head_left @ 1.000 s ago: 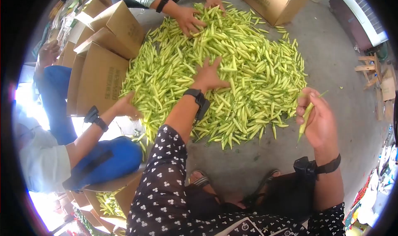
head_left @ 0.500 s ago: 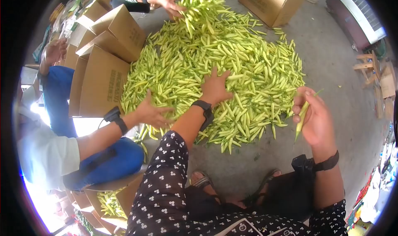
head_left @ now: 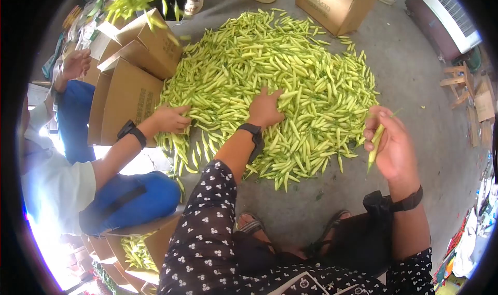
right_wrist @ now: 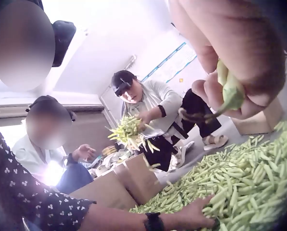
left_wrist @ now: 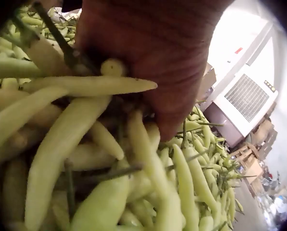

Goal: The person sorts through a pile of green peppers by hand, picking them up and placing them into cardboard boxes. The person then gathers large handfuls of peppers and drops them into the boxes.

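Note:
A wide pile of pale green chili peppers [head_left: 316, 98] covers the floor before me. My left hand [head_left: 266, 110] reaches into its middle, two fingers stretched out over the peppers. In the left wrist view, peppers [left_wrist: 66, 149] lie all about that hand [left_wrist: 148, 62] and hide its fingertips. Off the pile's right edge, my raised right hand [head_left: 397, 147] holds one chili pepper [head_left: 376, 144], tip down. The right wrist view shows this pepper's green stem end [right_wrist: 233, 94] sticking out between the curled fingers.
Cardboard boxes [head_left: 127, 98] line the pile's left side; another box [head_left: 332, 7] stands behind it. A seated person's hand [head_left: 171, 120] touches the left edge. A standing person holds a bunch of peppers [right_wrist: 129, 130] over the boxes. An air cooler [head_left: 441, 20] is far right.
The person at the back has lifted a bunch of peppers off the pile and carried it left over the boxes. The seated person's hand swept right, then back left. My left hand's fingers have drawn closer together.

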`<act>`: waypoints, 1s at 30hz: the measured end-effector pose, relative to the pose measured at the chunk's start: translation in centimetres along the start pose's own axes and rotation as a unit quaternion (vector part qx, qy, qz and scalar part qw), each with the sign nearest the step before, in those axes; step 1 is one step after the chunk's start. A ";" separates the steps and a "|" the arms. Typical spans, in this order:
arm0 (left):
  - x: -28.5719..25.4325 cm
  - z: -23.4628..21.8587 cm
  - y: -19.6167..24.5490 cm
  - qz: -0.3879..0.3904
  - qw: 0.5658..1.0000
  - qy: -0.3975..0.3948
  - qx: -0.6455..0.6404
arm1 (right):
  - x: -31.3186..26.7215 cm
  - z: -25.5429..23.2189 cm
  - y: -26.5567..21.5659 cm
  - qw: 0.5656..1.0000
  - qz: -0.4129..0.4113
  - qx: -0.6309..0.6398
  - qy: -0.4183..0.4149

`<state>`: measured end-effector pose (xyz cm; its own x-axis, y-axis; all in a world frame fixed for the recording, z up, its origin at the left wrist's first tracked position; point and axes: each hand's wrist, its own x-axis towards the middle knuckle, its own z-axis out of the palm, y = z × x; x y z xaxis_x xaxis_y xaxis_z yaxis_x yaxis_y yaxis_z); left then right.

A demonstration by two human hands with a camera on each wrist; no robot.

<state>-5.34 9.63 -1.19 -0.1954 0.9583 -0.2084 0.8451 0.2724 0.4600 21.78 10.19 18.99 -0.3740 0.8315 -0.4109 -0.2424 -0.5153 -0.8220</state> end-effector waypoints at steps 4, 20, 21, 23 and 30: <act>-2.4 0.9 0.4 0.016 1.000 -0.018 0.017 | 0.1 -0.6 0.1 1.000 -0.008 0.015 -0.011; -4.6 0.1 -3.3 -0.111 0.932 -0.081 -0.334 | 0.1 0.4 0.5 1.000 -0.018 -0.019 -0.008; -6.1 -1.9 -2.7 -0.129 0.898 -0.112 -0.406 | 0.0 0.6 0.5 1.000 -0.016 -0.020 -0.007; -6.7 -1.7 -3.9 -0.137 0.867 -0.096 -0.470 | 0.0 1.2 0.8 1.000 -0.014 -0.020 -0.011; -8.9 -6.5 -4.5 -0.089 0.752 0.004 -0.654 | 0.2 3.0 1.0 0.999 -0.008 -0.040 0.011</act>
<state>-10.66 0.45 4.16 -0.2547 0.8961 -0.3634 -0.4046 0.2426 0.8817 18.79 9.17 19.24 -0.3515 0.8439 -0.4052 -0.1754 -0.4845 -0.8570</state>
